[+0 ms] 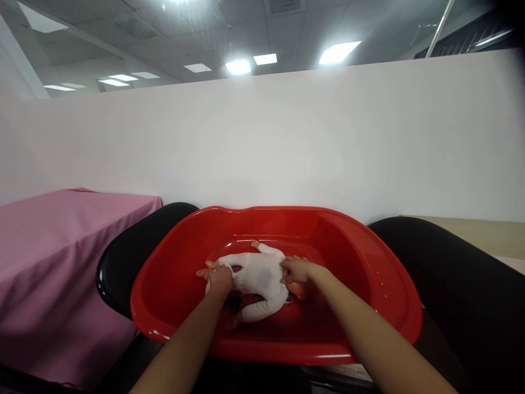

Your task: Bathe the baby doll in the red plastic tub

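Observation:
A baby doll [260, 273] in a white long-sleeved suit lies in a red plastic baby bath [379, 284]. Its feet point left and its head is to the right, mostly covered by my right hand [296, 269]. The fingers of that hand are bent over the doll's neck and collar. At the other end, my left hand [220, 279] is closed around the doll's near leg, gathering some white fabric. One arm of the doll stretches toward the far wall of the bath, the other toward me. A grey patch shows on its torso.
Black chair-like supports [139, 249] stand at both sides of the bath. Left of it is a table draped in a pink cloth [77, 235]. A white wall [262, 148] rises just behind, and a beige surface [476, 238] lies to the right.

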`<state>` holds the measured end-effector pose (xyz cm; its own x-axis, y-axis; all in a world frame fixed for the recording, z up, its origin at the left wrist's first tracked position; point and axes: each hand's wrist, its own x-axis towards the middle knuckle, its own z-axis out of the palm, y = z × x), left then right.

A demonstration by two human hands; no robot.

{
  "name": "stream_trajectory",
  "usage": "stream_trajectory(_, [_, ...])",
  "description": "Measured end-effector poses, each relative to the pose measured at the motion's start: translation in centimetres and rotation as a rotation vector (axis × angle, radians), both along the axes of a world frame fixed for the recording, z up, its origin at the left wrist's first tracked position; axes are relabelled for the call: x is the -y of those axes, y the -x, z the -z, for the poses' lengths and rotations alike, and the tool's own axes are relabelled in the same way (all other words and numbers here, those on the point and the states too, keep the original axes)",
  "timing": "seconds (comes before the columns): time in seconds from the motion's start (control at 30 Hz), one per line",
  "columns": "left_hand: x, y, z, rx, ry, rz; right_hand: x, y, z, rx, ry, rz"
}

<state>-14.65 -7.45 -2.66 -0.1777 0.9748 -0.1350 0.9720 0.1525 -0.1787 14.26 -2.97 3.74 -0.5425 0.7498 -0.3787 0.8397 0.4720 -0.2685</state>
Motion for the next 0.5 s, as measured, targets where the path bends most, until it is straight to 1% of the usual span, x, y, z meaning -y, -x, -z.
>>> stream_trajectory(0.07, [0.1, 0.0, -0.2, 0.015, -0.017, -0.012, -0.2, 0.0, 0.2, -0.005, 0.0, 0.0])
stream_trajectory(0.23, [0.4, 0.2, -0.3, 0.018, -0.042, 0.02, -0.5, -0.1, 0.7, -0.002, 0.007, 0.002])
stream_trajectory(0.33, [0.6, 0.2, -0.4, 0.016, -0.043, 0.024, -0.3, 0.0, 0.4, -0.008, 0.005, -0.004])
stream_trajectory(0.5, [0.6, 0.2, -0.6, 0.037, 0.003, 0.008, 0.1, 0.2, -0.4, 0.01, 0.013, 0.003])
